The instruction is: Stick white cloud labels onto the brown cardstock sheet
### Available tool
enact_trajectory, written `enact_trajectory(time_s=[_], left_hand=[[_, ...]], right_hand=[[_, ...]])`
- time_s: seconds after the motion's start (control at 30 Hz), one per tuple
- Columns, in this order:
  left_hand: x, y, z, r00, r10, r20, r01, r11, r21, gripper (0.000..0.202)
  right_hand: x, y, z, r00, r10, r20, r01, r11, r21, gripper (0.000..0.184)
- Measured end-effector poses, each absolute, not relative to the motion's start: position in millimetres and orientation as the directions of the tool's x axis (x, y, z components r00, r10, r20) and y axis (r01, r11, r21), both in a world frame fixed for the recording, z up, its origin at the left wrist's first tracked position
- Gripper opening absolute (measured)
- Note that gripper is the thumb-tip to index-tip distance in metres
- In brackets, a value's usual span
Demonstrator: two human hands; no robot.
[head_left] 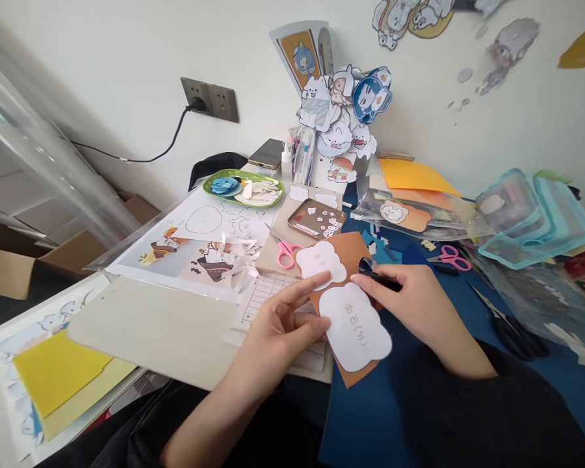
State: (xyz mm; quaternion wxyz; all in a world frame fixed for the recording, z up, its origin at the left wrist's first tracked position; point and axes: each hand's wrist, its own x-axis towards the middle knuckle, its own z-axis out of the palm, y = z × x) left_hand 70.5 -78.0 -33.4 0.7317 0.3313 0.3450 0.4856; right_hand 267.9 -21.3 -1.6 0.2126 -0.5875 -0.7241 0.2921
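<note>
My left hand pinches a sheet of brown paper by its left side. Two white cloud-shaped paper pieces lie on that sheet: a smaller upper piece and a larger lower piece with handwriting. My left index finger rests on the upper piece, while the thumb presses the lower one's edge. My right hand is closed around a small black stapler at the sheet's right edge; the hand partly hides it. Pink-handled scissors lie just beyond the sheet.
A green tray of cut pieces stands behind a brown tin. On the right are more pink scissors, black scissors and teal-rimmed containers. Printed drawings, paper scraps and yellow paper lie left.
</note>
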Motion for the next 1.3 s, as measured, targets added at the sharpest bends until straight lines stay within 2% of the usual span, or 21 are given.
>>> enact_trajectory(time_s=[0.07,0.2,0.33,0.47,0.57,0.63,0.7,0.77,0.83,0.93,1.07,1.3], left_hand=[[71,-78,-33,0.253,0.953,-0.165,-0.497,0.274,0.823,0.043],[72,-79,-32,0.152,0.977,-0.148,-0.496,0.204,0.844,0.034],[71,-79,-36,0.134,0.983,-0.126,-0.462,0.174,0.87,0.023],[74,-80,-40,0.115,0.989,-0.091,-0.425,0.132,0.895,0.02],[78,-84,-38,0.082,0.995,-0.06,-0.372,0.086,0.924,0.019],[80,-86,-34,0.061,0.997,-0.056,-0.343,0.073,0.936,0.024],[81,-87,-29,0.068,0.995,-0.068,-0.354,0.088,0.931,0.042],[81,-86,-27,0.088,0.993,-0.078,-0.402,0.107,0.909,0.062],[79,-85,-28,0.102,0.992,-0.073,-0.455,0.111,0.884,0.07],[76,-83,-33,0.152,0.986,-0.063,-0.488,0.13,0.863,0.067],[75,-83,-34,0.204,0.972,-0.112,-0.439,0.194,0.877,0.06],[77,-82,-30,0.184,0.971,-0.155,-0.412,0.219,0.885,0.058]], right_hand=[[273,-18,0,-0.156,0.987,-0.028,0.717,0.094,-0.691,0.051],[281,-13,3,-0.145,0.981,-0.128,0.642,-0.005,-0.767,0.053],[280,-14,6,-0.26,0.94,-0.222,0.518,-0.058,-0.854,0.052],[275,-19,3,-0.448,0.875,-0.185,0.382,0.0,-0.924,0.054],[270,-24,-2,-0.488,0.85,-0.198,0.404,0.019,-0.915,0.05],[267,-27,-4,-0.408,0.882,-0.234,0.486,-0.007,-0.874,0.046],[266,-28,-4,-0.339,0.909,-0.242,0.534,-0.026,-0.845,0.046],[266,-28,-3,-0.336,0.911,-0.239,0.526,-0.029,-0.85,0.046],[268,-28,-2,-0.344,0.911,-0.229,0.486,-0.036,-0.873,0.044],[270,-27,-1,-0.314,0.925,-0.215,0.411,-0.072,-0.909,0.038],[272,-26,-2,-0.3,0.934,-0.195,0.331,-0.09,-0.939,0.029],[272,-25,-3,-0.273,0.938,-0.214,0.385,-0.097,-0.918,0.032]])
